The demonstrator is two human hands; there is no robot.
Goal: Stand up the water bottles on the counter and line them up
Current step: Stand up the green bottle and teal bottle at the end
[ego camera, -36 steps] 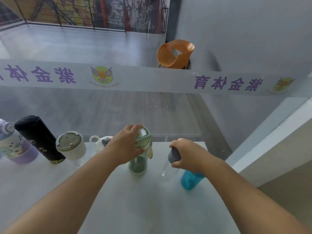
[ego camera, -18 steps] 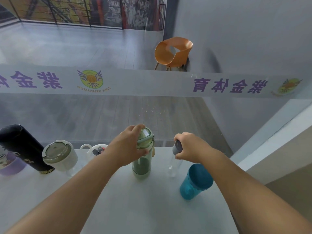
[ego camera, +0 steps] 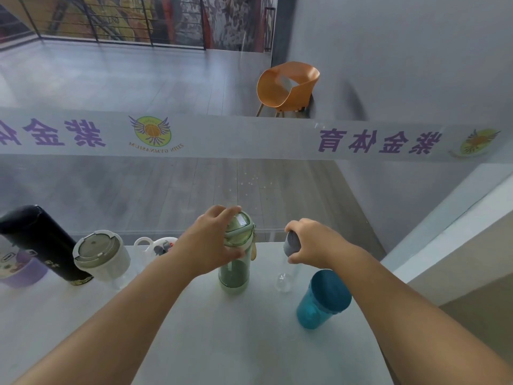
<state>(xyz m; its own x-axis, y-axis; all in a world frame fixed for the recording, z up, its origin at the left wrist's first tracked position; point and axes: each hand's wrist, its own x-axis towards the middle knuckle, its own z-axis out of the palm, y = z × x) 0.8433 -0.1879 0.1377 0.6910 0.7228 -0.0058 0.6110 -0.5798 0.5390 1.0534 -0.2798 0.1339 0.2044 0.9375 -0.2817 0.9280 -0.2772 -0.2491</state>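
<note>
The left hand (ego camera: 213,243) grips the lid end of the upright green bottle (ego camera: 236,262), which stands mid-desk (ego camera: 194,343). Just to its right, the right hand (ego camera: 311,243) closes on the grey cap (ego camera: 291,243) of a clear bottle (ego camera: 284,279), also upright, with a teal cup (ego camera: 322,298) standing near it. Further left stand a white jug (ego camera: 155,245), a lidded cup (ego camera: 101,254), a black flask (ego camera: 41,243) and a purple bottle (ego camera: 19,268).
</note>
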